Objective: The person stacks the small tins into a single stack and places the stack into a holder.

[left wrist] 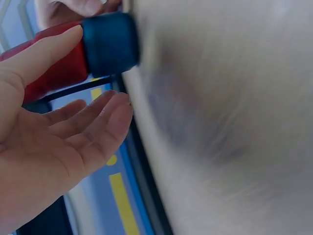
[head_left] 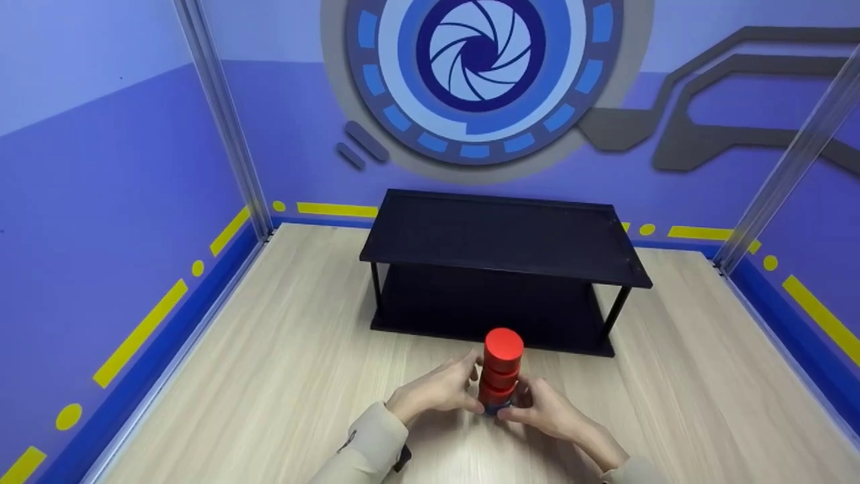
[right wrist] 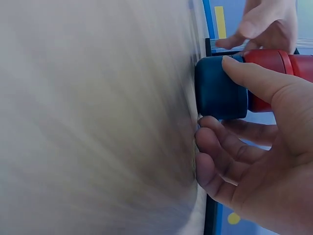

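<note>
A tall stack of round red pieces (head_left: 502, 349) with a dark blue bottom piece (right wrist: 217, 90) stands upright on the table. My right hand (head_left: 547, 407) is at its base, the thumb lying on the blue piece and the curved fingers at its other side. My left hand (head_left: 440, 386) is around the left side. In the left wrist view its thumb (left wrist: 56, 49) overlaps a red piece just above the blue one, while the loosely extended fingers (left wrist: 105, 127) stand apart from the stack.
Right behind the stack stands a black two-level shelf (head_left: 497, 235) on thin posts. Blue-purple walls (head_left: 134, 168) with yellow markings enclose the light wood table (head_left: 322, 323) at the back and both sides. Metal posts (head_left: 225, 114) stand in the corners.
</note>
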`<state>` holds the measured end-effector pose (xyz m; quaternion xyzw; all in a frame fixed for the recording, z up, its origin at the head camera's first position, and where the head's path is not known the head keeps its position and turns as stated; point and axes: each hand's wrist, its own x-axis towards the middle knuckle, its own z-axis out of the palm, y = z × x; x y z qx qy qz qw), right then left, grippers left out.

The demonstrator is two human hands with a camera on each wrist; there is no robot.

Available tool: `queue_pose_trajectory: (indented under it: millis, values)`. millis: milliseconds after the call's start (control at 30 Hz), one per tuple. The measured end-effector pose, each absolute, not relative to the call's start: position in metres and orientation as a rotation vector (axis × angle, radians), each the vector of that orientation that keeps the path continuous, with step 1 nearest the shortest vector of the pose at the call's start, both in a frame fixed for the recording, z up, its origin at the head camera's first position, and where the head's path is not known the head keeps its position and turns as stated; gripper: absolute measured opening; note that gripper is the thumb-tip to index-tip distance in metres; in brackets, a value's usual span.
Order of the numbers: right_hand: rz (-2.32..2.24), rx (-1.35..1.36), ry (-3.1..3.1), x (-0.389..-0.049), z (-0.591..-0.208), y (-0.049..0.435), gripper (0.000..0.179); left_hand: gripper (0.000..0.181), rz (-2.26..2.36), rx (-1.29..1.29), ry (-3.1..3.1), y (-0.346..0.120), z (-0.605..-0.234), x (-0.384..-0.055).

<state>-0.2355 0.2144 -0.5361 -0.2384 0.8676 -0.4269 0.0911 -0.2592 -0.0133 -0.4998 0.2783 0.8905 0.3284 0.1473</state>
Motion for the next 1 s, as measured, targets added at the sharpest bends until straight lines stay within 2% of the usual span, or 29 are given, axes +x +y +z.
queue_pose_trajectory:
  millis: [567,833,1000]
  values:
    - [-1.266,-0.725,2.641,-0.237,-0.537,0.215,0.044,0.061,1.045,0.815,2.587,-0.002,-0.519,-0.259]
    - [-1.298,-0.784,2.680,-0.237,-0.538,0.214,0.036,0.057,1.086,0.839,2.581,-0.001,-0.521,-0.262]
    - [-1.307,-0.793,2.667,-0.238,-0.539,0.214,0.036,0.056,1.100,0.839,2.578,-0.001,-0.522,-0.263]
